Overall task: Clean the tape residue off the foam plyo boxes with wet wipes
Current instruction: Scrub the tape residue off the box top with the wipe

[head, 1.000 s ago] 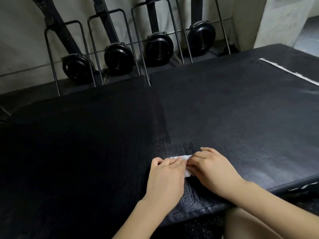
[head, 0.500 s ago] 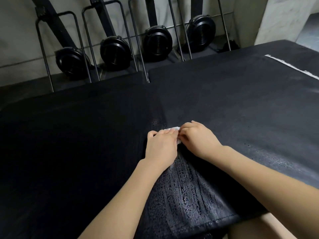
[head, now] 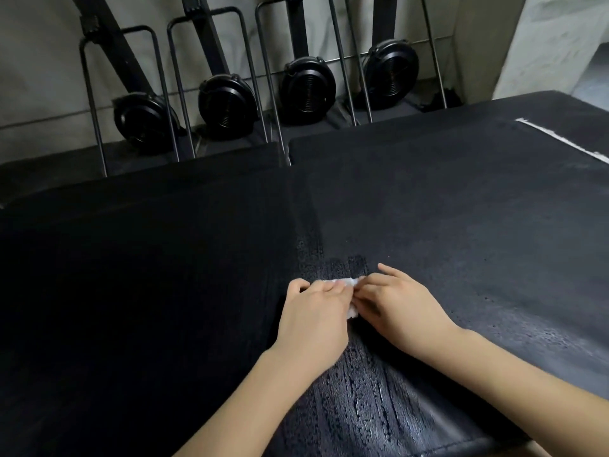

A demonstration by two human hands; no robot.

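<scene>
**Both hands on one wipe at the seam between two boxes**

A small crumpled white wet wipe point(head: 349, 285) lay on the top of the black textured foam plyo box point(head: 461, 225) on the right, just beside the seam where it met a second black foam plyo box point(head: 131, 275) on the left. The wipe sat under the fingertips of both hands, showing only as a white strip ahead of the fingers and a small tuft in the gap between the two hands.

The left hand point(head: 313, 315) lay palm down, fingers bent at the knuckles and pressed onto the wipe, thumb stretched out to its left. The right hand point(head: 398, 308) met it from the other side, palm down, fingers loosely curved with their tips on the wipe and the outermost finger extended ahead onto the foam. Whether either hand pinched the wipe or only pressed it flat could not be told. Both bare forearms ran back toward the near edge of the box.

Behind the hands, toward the wrists, the foam shone with wet streaks point(head: 362, 407). Far off to the right of the right hand, a thin white strip of tape residue point(head: 560, 140) crossed the box top. Beyond the boxes stood four black round fan-wheel machines point(head: 306, 90) against a pale wall.
</scene>
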